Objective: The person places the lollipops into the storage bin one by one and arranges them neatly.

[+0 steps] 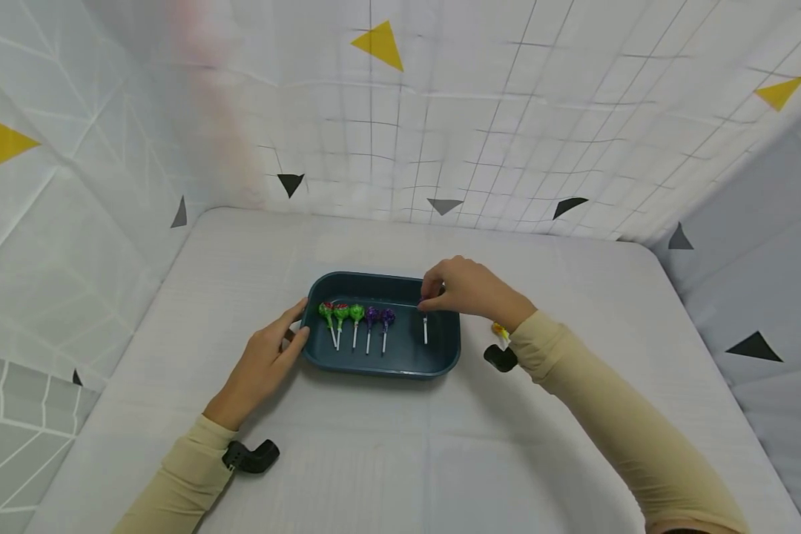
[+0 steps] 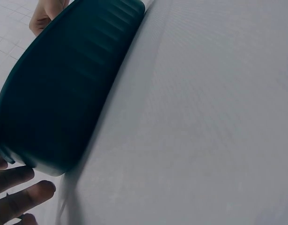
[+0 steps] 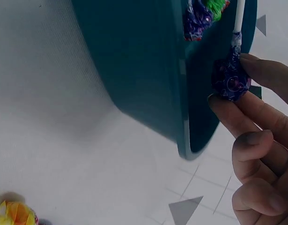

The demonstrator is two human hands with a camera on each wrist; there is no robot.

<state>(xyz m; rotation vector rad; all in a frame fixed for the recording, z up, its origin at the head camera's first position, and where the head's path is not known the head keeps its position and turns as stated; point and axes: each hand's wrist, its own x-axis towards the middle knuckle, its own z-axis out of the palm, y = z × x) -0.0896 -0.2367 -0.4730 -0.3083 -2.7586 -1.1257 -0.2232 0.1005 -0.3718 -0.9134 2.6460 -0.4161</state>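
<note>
A dark teal tray (image 1: 400,363) sits on the white-covered table. At its left end my left hand (image 1: 260,363) rests against the rim, fingers (image 2: 26,199) extended and spread by the outer wall. Over the tray's right side, my right hand (image 1: 474,289) pinches a purple-wrapped lollipop (image 3: 232,79) by its head between thumb and fingertips. In the head view its white stick points toward me, and the hand mostly hides the head. Green lollipops (image 1: 341,313), some with red tops, and two purple lollipops (image 1: 388,317) lie in a row in the tray's left half.
A yellow-wrapped lollipop (image 1: 500,331) lies on the table right of the tray, partly hidden by my right wrist. Black wrist cameras (image 1: 250,456) hang from both sleeves. A white patterned curtain (image 1: 467,111) stands behind the table and along its sides.
</note>
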